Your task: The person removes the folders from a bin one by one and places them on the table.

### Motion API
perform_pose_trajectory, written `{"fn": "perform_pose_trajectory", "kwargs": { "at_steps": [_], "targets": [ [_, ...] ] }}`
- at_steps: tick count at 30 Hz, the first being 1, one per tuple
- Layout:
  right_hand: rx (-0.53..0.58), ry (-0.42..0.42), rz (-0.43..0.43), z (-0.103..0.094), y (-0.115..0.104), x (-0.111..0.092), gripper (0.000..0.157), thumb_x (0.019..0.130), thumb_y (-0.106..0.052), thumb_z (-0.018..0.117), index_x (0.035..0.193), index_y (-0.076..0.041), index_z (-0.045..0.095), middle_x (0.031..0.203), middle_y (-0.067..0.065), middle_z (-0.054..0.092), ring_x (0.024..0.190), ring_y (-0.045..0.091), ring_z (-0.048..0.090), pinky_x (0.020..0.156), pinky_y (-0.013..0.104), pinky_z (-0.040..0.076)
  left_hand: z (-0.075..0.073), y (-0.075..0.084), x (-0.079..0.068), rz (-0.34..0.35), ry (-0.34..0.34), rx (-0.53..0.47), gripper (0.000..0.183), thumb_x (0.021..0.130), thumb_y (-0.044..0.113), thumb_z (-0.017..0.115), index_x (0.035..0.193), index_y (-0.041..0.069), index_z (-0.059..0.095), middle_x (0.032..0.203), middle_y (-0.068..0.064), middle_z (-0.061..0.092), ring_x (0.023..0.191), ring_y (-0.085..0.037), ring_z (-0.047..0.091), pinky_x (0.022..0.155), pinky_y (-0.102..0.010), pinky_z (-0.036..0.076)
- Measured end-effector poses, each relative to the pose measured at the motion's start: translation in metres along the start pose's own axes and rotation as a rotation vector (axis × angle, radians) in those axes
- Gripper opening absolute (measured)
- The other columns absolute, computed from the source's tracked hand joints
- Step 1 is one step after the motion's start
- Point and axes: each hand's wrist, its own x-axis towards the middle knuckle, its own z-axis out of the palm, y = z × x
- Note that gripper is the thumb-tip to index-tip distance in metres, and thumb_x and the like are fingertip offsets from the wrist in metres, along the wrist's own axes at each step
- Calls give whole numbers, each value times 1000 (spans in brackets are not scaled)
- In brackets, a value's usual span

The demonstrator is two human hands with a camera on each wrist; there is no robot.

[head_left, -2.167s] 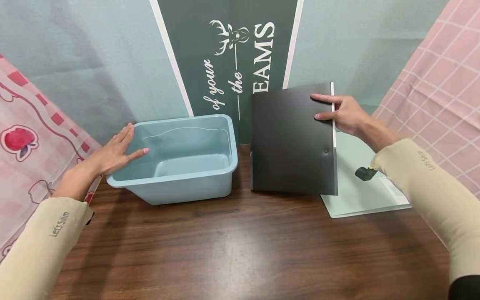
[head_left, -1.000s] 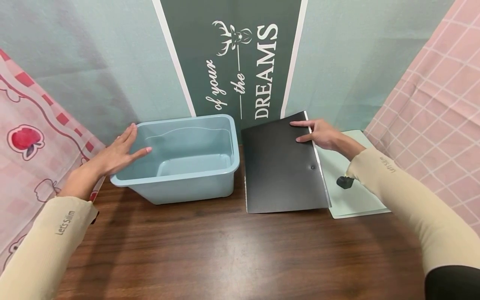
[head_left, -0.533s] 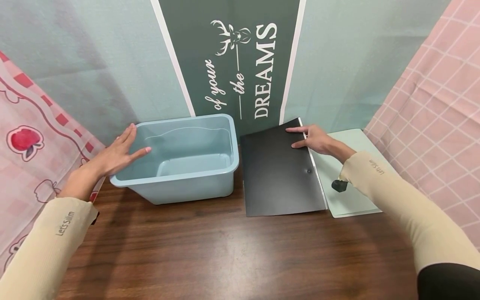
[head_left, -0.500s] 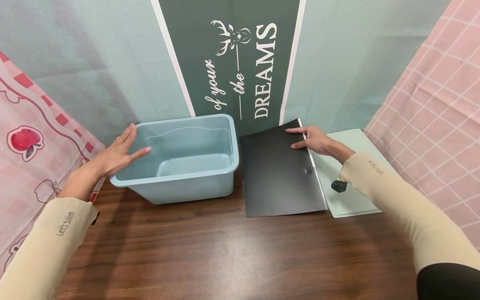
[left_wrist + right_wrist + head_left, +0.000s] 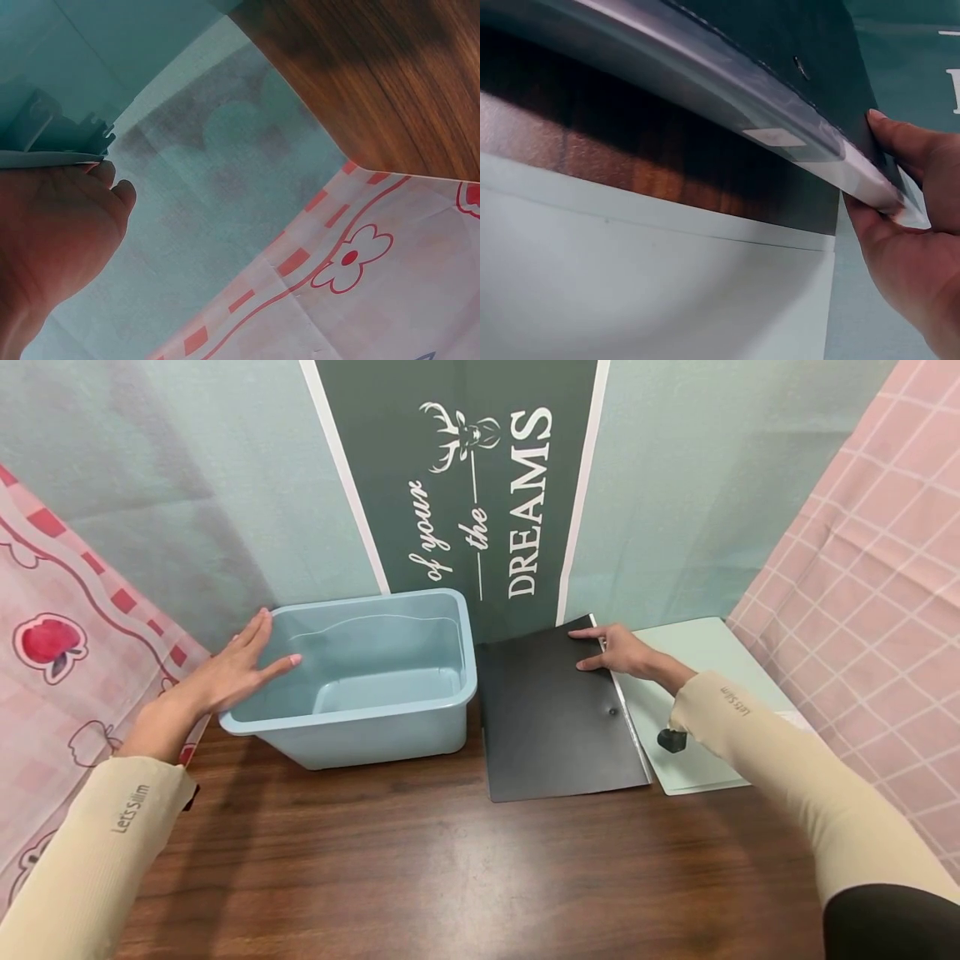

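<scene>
A light blue plastic bin [image 5: 382, 731] stands on the brown wooden table [image 5: 420, 877] at left. My left hand [image 5: 228, 672] rests on its left rim, fingers straight along the back corner and thumb over the opening; from below, the left wrist view shows fingertips right at the rim. To the bin's right lies a black file folder [image 5: 555, 718], flat at the front and slightly raised at its back right corner. My right hand [image 5: 626, 652] pinches that corner at the spine, thumb on one side and fingers on the other. The right wrist view shows a clear-covered spine [image 5: 772, 120].
A light green folder [image 5: 705, 643] lies on the table at right, under my right forearm. A grey-green cloth with a dark printed panel [image 5: 480, 560] hangs behind. Pink cloths [image 5: 892, 510] border both sides. A small black device [image 5: 671, 741] is at my right wrist.
The black folder was held upright and has come down onto the table, tilting toward the front. My right hand has moved lower and left with it. My left hand stays on the bin.
</scene>
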Motion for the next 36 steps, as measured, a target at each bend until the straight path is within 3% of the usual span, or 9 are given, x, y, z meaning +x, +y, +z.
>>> {"fn": "perform_pose_trajectory", "kwargs": {
  "at_steps": [3,8,14,17,20,26,31,34,36],
  "targets": [
    [-36,2,8,3,3,0,68,90,-9,85,153,-9,58,130,26,60,112,34,47,82,36,41,1,2,-2,-4,1,-2,99,109,61,41,165,8,-20,173,-10,-29,161,-44,-15,126,-69,0],
    [-107,11,25,6,7,-1,67,90,-15,85,152,-11,60,137,24,61,105,30,48,82,38,40,1,3,-4,-12,-4,-5,98,109,62,40,165,8,-20,172,-8,-30,160,-44,-16,125,-70,-1],
    [-165,7,19,7,8,-2,68,90,-21,86,152,-10,60,116,29,67,80,28,43,73,36,38,2,2,-3,-9,1,-2,98,109,62,40,165,9,-21,172,-8,-30,160,-45,-15,126,-69,-1],
    [-198,13,12,8,7,-1,66,89,-22,87,150,-9,62,126,28,67,83,27,46,71,35,37,2,2,-3,-10,0,-2,98,109,62,40,165,9,-21,172,-8,-30,160,-44,-16,126,-70,-1],
    [-231,22,3,9,9,-1,66,89,-23,87,148,-7,63,122,26,67,79,26,45,66,35,36,2,2,-3,-10,-1,-3,98,109,62,40,165,9,-21,172,-8,-30,160,-43,-16,125,-70,0],
    [-305,28,-30,11,12,0,65,89,-27,86,146,-4,64,75,5,49,66,19,38,60,33,34,3,1,-4,-8,2,-6,97,109,62,40,165,9,-21,172,-7,-30,160,-44,-15,124,-72,1],
    [-345,10,-34,12,10,0,65,88,-27,86,143,2,64,65,-4,37,62,15,35,59,32,31,4,0,-4,-7,5,-11,97,109,62,40,165,9,-21,172,-6,-31,160,-42,-17,124,-72,2],
    [-363,7,-45,10,9,0,64,90,-27,84,143,4,64,66,1,43,61,16,37,60,32,32,4,0,-4,-5,8,-16,98,109,61,41,165,9,-21,172,-6,-30,161,-41,-17,125,-71,1],
    [-379,12,-67,8,7,-1,63,91,-28,82,142,5,64,76,13,59,66,21,45,62,32,36,5,0,-4,-3,9,-15,98,109,61,40,165,9,-21,172,-6,-30,161,-41,-17,125,-71,1]
  ]
}}
